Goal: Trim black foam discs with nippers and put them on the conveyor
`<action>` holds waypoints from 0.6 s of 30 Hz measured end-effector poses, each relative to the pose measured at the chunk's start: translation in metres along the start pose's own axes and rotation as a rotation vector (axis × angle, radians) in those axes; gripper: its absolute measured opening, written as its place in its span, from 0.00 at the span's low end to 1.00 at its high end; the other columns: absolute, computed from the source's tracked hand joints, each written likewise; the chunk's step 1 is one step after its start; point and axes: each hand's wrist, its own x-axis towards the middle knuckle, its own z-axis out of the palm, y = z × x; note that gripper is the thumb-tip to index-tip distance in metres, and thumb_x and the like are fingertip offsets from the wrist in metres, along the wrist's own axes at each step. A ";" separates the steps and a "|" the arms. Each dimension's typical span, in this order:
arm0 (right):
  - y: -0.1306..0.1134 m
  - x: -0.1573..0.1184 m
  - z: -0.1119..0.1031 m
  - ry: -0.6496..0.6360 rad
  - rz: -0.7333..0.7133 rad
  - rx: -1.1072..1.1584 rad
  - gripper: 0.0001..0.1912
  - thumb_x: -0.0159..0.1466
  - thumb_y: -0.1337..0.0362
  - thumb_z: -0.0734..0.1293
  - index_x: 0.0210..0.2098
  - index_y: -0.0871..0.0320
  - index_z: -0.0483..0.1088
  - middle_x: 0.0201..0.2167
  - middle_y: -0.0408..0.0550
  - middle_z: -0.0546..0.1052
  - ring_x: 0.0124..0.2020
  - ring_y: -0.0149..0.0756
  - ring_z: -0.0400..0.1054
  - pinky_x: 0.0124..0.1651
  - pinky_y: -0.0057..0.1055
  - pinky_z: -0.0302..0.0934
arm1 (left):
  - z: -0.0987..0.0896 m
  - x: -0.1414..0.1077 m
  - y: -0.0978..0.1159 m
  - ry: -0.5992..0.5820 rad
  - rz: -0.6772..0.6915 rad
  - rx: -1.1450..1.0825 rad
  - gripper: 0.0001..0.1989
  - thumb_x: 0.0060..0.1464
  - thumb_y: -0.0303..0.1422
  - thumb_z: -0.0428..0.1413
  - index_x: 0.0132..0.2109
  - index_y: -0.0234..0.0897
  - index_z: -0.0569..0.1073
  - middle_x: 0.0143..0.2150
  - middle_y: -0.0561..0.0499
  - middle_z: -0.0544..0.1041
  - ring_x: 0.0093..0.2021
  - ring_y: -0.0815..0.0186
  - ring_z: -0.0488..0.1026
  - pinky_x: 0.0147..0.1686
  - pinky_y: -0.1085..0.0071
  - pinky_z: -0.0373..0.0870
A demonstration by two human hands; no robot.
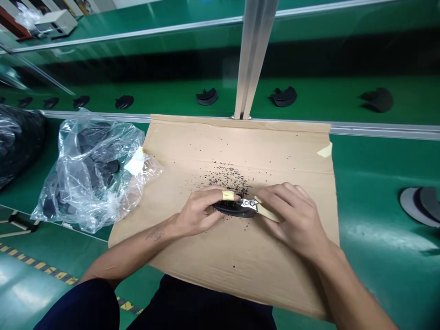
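Observation:
My left hand (206,208) is closed around a black curved plastic part (235,211), with yellow tape wrapped round one finger. In my right hand (292,213) is a pair of cutting pliers (249,203) with pale yellow handles, their metal jaws touching or very near the part's upper edge. Whether the jaws are closed on the part I cannot tell. Under both hands lies a sheet of cardboard (213,256), and many tiny black clippings (228,176) are scattered over it just beyond the part.
A clear plastic bag (92,174) of black parts sits at the left, beside a black bag (19,142). Several black curved parts (206,96) are spaced along the green shelf behind. A metal post (254,59) rises at the cardboard's far edge. Another part (421,206) lies right.

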 end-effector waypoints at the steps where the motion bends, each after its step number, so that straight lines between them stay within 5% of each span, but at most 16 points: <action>1: 0.000 0.000 0.001 -0.006 -0.008 -0.025 0.07 0.69 0.67 0.65 0.47 0.58 0.72 0.37 0.51 0.79 0.33 0.38 0.67 0.34 0.35 0.57 | 0.000 0.000 0.000 -0.009 0.003 0.000 0.18 0.61 0.23 0.56 0.57 0.37 0.75 0.44 0.45 0.83 0.45 0.64 0.79 0.44 0.66 0.79; 18: -0.008 0.000 -0.001 0.052 -0.105 -0.274 0.11 0.67 0.76 0.66 0.43 0.55 0.74 0.34 0.45 0.81 0.29 0.32 0.66 0.31 0.33 0.55 | 0.003 -0.002 0.001 -0.011 0.040 0.008 0.10 0.62 0.25 0.58 0.50 0.31 0.77 0.36 0.45 0.83 0.36 0.65 0.80 0.34 0.72 0.78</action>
